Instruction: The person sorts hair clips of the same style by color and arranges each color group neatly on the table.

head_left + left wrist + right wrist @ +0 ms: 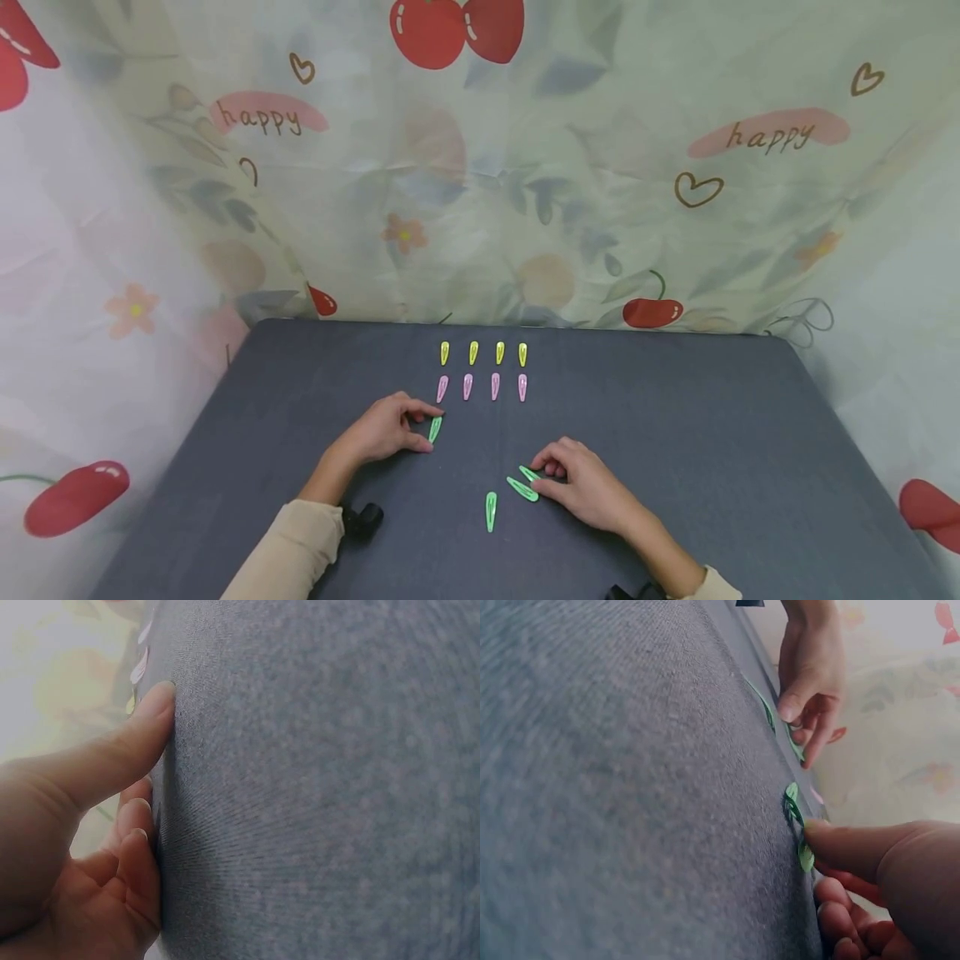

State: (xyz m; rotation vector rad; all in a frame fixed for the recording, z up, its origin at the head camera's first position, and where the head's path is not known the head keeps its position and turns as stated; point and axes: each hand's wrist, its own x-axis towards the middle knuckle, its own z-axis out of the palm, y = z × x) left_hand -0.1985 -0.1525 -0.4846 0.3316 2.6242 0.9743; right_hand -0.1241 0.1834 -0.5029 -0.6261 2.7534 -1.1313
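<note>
My left hand (386, 429) holds a green snap hair clip (435, 429) lengthwise between thumb and index finger, under the leftmost pink clip (442, 388). In the left wrist view the left thumb (142, 739) reaches down to the cloth and hides that clip. My right hand (581, 483) pinches at a pair of green clips lying side by side; its thumb tip overlaps the nearer clip (522, 489), and the farther clip (529, 473) lies by its fingertips. Another green clip (491, 512) lies alone to the left of the right hand, pointing away from me.
Behind the hands lie a row of several pink clips (495, 387) and, farther back, a row of several yellow clips (473, 352). Dark grey cloth covers the table (675, 417). A printed curtain (570, 208) hangs at the back edge and both sides.
</note>
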